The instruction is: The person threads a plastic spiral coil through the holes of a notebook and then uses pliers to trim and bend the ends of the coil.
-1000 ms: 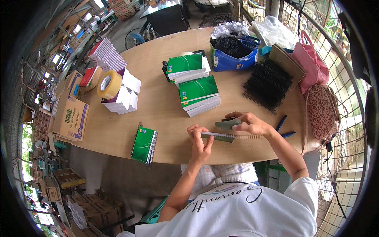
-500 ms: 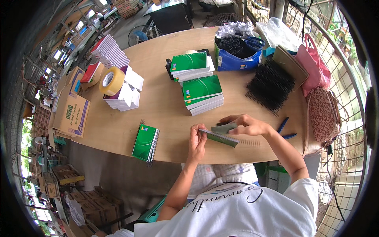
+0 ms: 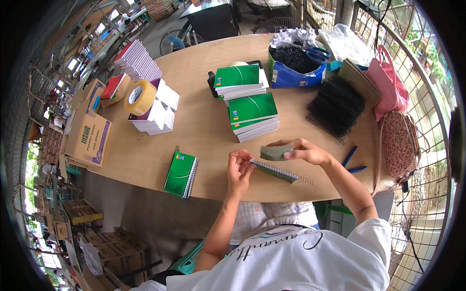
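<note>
My left hand point(image 3: 239, 170) pinches one end of a small notebook point(image 3: 277, 173), held on edge just above the near side of the table. A dark wire coil point(image 3: 296, 178) runs along its upper edge and sticks out past the right end. Just above the notebook, my right hand point(image 3: 305, 152) grips a flat grey-green piece point(image 3: 276, 153); blur hides its exact kind. To the left lies a stack of green spiral notebooks point(image 3: 180, 172), with loose coil ends poking out. Beyond my hands sit piles of green-covered pads point(image 3: 252, 107).
Black coils point(image 3: 336, 106) lie at the right, near blue-handled pliers point(image 3: 350, 157) and two bags point(image 3: 399, 140). A blue box point(image 3: 296, 75) holds more coils and scissors. Tape point(image 3: 141, 97) rests on white pads at the left, beside a cardboard box point(image 3: 90, 136).
My right hand has shifted slightly up with the grey-green piece, away from the coil. Less coil now sticks out past the notebook's right end. My left hand keeps its hold.
</note>
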### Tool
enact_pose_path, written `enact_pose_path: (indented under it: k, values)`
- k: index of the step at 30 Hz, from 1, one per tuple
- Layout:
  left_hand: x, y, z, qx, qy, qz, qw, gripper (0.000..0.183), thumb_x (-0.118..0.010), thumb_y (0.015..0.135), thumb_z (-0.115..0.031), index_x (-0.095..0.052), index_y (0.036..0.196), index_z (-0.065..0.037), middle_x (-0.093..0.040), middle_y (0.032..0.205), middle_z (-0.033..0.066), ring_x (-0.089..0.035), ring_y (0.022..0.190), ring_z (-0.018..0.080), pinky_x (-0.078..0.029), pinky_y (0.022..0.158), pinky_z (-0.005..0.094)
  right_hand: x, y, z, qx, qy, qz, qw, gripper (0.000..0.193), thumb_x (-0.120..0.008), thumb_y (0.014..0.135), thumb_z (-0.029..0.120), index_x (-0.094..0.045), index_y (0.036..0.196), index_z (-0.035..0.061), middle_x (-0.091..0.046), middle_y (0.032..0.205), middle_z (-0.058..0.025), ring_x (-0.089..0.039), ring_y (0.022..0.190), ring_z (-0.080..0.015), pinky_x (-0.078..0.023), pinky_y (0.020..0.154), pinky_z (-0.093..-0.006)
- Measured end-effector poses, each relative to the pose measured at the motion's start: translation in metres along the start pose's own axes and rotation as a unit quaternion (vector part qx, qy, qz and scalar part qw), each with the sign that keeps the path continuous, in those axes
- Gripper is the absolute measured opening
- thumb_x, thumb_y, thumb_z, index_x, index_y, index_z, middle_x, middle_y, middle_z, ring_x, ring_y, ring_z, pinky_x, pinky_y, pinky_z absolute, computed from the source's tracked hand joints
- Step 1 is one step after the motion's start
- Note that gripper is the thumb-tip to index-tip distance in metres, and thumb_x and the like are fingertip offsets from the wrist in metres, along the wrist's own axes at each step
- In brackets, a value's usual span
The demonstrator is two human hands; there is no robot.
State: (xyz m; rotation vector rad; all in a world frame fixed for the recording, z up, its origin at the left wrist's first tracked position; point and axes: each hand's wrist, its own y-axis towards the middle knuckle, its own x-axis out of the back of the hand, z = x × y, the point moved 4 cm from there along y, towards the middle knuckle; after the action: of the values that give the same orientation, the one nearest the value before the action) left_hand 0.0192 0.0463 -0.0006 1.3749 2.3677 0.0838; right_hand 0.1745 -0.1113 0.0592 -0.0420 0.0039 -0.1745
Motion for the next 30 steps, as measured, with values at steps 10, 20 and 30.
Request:
enact_pose_path:
  k: [10,20,30]
  values:
    - [0.011,-0.002,-0.009,0.035,-0.021,-0.01,0.999,0.056,-0.066,0.084,0.008,-0.04,0.13,-0.012,-0.059,0.103,0.0062,-0.058,0.096,0.0117,-0.05,0.083,0.0256,0.025,-0.082,0.035,-0.022,-0.338,-0.26,0.904,0.052,-0.073,0.073,0.018,-0.059,0.12,0.0002,-0.056,0.122,-0.0174,-0.048,0.123,-0.0357,-0.037,0.106,-0.0433]
    - [-0.006,-0.001,-0.044,0.071,0.012,-0.03,0.997,0.077,-0.063,0.086,0.006,-0.024,0.149,-0.014,-0.065,0.102,0.0091,-0.061,0.087,0.0114,-0.053,0.074,0.0243,0.026,-0.207,-0.009,0.028,-0.682,-0.273,0.678,0.058,-0.074,0.068,0.016,-0.058,0.123,0.009,-0.053,0.114,-0.0138,-0.049,0.111,-0.036,-0.035,0.104,-0.0544]
    - [-0.021,-0.006,-0.065,0.054,0.05,-0.025,0.997,0.082,-0.065,0.086,0.006,-0.018,0.151,-0.015,-0.066,0.096,0.0114,-0.062,0.083,0.0107,-0.052,0.072,0.0234,-0.054,-0.021,0.121,0.353,-0.731,-0.115,0.573,0.035,-0.071,0.067,0.022,-0.068,0.099,0.0111,-0.058,0.101,-0.0021,-0.058,0.1,-0.0202,-0.04,0.102,-0.0446]
